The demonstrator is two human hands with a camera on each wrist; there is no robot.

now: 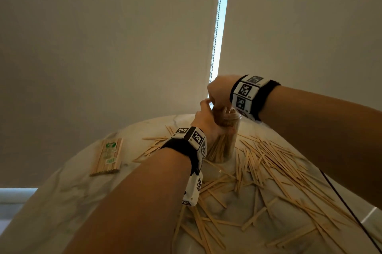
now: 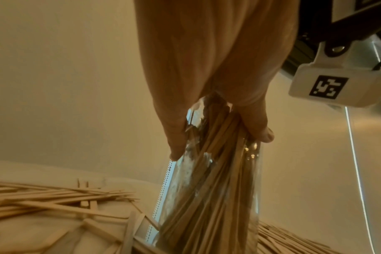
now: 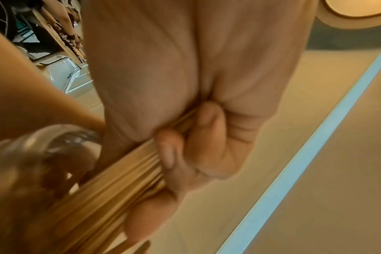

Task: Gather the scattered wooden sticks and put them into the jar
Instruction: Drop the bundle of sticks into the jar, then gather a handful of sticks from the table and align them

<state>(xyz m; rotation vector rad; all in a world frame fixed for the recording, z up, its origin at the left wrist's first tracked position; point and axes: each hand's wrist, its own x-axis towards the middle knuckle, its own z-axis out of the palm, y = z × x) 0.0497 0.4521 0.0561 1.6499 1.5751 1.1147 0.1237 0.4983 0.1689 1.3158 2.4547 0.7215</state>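
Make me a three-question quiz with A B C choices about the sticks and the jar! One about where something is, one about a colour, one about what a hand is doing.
1. Where does the wrapped stick pack lie?
A. on the table, apart from the jar
B. inside the jar
C. in a hand

2. What colour is the pack's label?
A. red
B. green
C. blue

3. What is the right hand doing?
A. lying flat
B. gripping a bundle of sticks at the jar's mouth
C. pointing

Answers: 1 A, it lies well clear of the jar. 2 B, green marks show. 3 B, fingers curl round the bundle; the left hand holds the jar.
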